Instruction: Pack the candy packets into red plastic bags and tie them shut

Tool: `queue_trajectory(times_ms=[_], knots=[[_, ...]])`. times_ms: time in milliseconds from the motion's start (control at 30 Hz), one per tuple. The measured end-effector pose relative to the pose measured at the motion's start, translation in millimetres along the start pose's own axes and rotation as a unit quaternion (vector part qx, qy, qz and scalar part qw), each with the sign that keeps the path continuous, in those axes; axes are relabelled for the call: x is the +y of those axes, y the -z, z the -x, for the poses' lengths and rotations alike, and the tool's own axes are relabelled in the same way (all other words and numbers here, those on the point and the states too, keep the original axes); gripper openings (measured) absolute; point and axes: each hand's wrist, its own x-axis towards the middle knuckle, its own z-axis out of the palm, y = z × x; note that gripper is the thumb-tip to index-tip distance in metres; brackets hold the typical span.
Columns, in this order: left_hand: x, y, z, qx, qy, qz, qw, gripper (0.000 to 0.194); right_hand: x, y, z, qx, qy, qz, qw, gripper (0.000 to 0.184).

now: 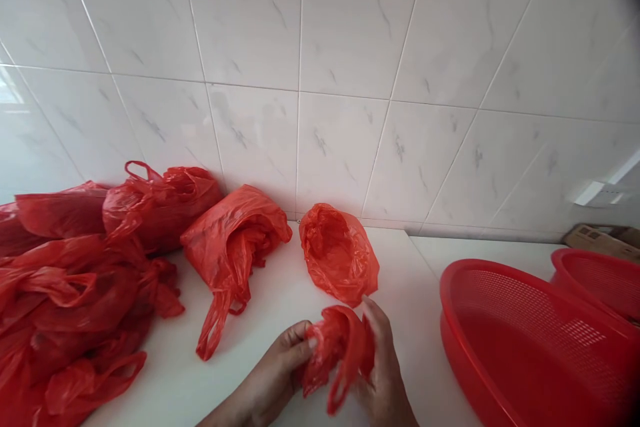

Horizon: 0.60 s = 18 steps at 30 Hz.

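Near the front of the white table, a crumpled red plastic bag (337, 343) with a hanging handle loop is between my two hands. My left hand (287, 363) grips its left side, the thumb laid over the plastic. On the other side my right hand (383, 360) is closed around it, the upper fingers slightly blurred. Just beyond, another red plastic bag (340, 253) rests with its mouth open and rim rolled outward, close to my right fingertips. Left of that, a folded red bag (240, 233) lies against the tiled wall, one handle trailing forward.
Several red plastic bags (80, 293) are heaped on the left. To the right stands a red perforated plastic basket (460, 340), with a second red basket (575, 263) behind it. Cardboard (595, 240) lies at the far right by the tiled wall (345, 153).
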Motion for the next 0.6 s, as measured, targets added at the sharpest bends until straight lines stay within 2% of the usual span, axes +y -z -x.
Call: queue_trajectory(times_ms=[100,133,233,333,400,467,533,567,600], knots=[[3.8,-1.4,0.9,-0.053,0.022,-0.112,0.992,0.027,-13.8,6.0,3.8,0.015,-0.088,-0.037,0.995,0.037],[7.9,0.4,1.7,-0.047,0.010,-0.144,0.988,0.029,-16.9,11.2,1.8,0.030,-0.138,-0.053,0.989,0.033],[25.6,13.9,5.6,0.019,-0.059,-0.220,0.973,0.033,-22.5,32.9,-7.3,0.114,-0.285,-0.092,0.947,0.040],[43.6,33.3,10.9,0.059,-0.087,-0.322,0.941,0.032,-27.6,49.5,-12.5,0.169,-0.354,-0.138,0.909,0.037],[53.6,41.5,15.3,0.109,-0.125,-0.428,0.888,0.025,-32.3,52.7,-13.2,0.151,-0.358,-0.153,0.909,0.035],[61.2,40.3,21.6,0.186,-0.220,-0.527,0.800,0.012,-38.4,50.3,-13.8,0.139,-0.355,-0.145,0.913,0.035],[64.3,27.5,29.7,0.234,-0.324,-0.576,0.713,0.010,-47.2,44.5,-14.9,0.148,-0.344,-0.119,0.919,0.036],[63.3,17.5,33.8,0.230,-0.358,-0.584,0.691,0.011,-53.0,40.8,-15.6,0.152,-0.341,-0.102,0.922,0.037],[60.4,6.1,37.5,0.209,-0.374,-0.588,0.686,0.011,-59.8,37.0,-16.1,0.150,-0.342,-0.082,0.924,0.038]])
